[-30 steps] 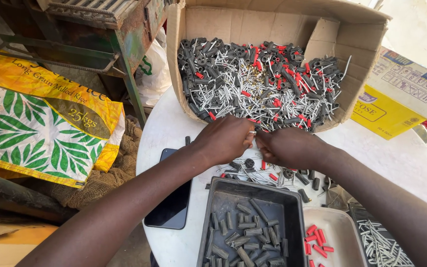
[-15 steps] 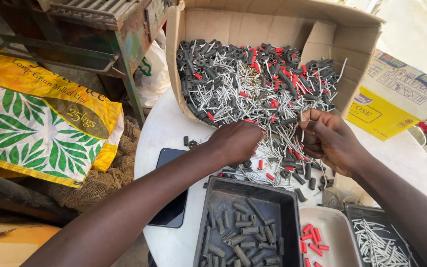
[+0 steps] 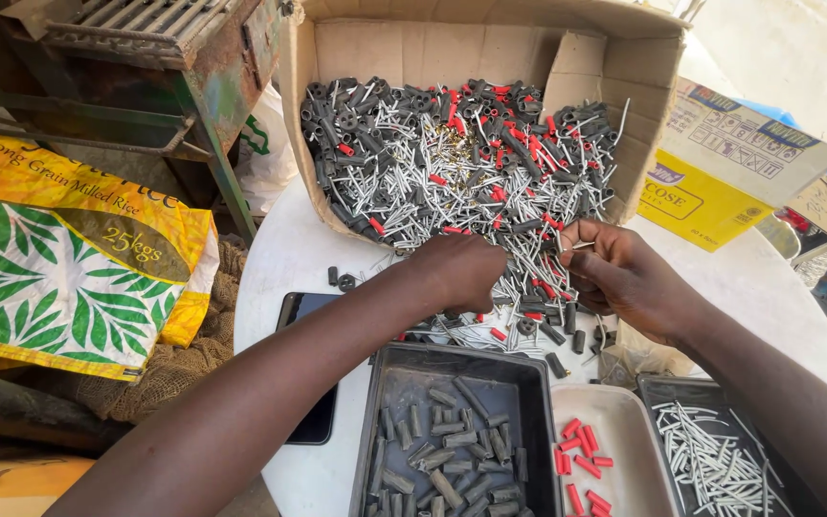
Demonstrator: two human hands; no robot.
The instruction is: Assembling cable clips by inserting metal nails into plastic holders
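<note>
A cardboard box [image 3: 614, 105] lies tipped on a white round table [image 3: 279, 258], spilling a heap of grey metal pins, black sleeves and red caps [image 3: 452, 163]. My left hand [image 3: 457, 273] rests knuckles up on the spilled parts at the box mouth, fingers curled into the pile. My right hand [image 3: 624, 278] is beside it, fingertips pinched on a thin grey metal pin [image 3: 581, 246]. Below the hands stand three trays: a black one with black sleeves [image 3: 452, 440], a white one with red caps [image 3: 614, 460], and a dark one with metal pins [image 3: 720, 460].
A dark phone [image 3: 313, 373] lies on the table under my left forearm. A yellow and green printed sack [image 3: 59, 268] lies at the left. A rusty metal stand [image 3: 174, 57] is behind it. A yellow carton [image 3: 720, 163] sits at the right.
Both hands were together low over the spilled parts. My right hand has lifted and moved right with a pin in its fingertips; my left hand has shifted up toward the box mouth.
</note>
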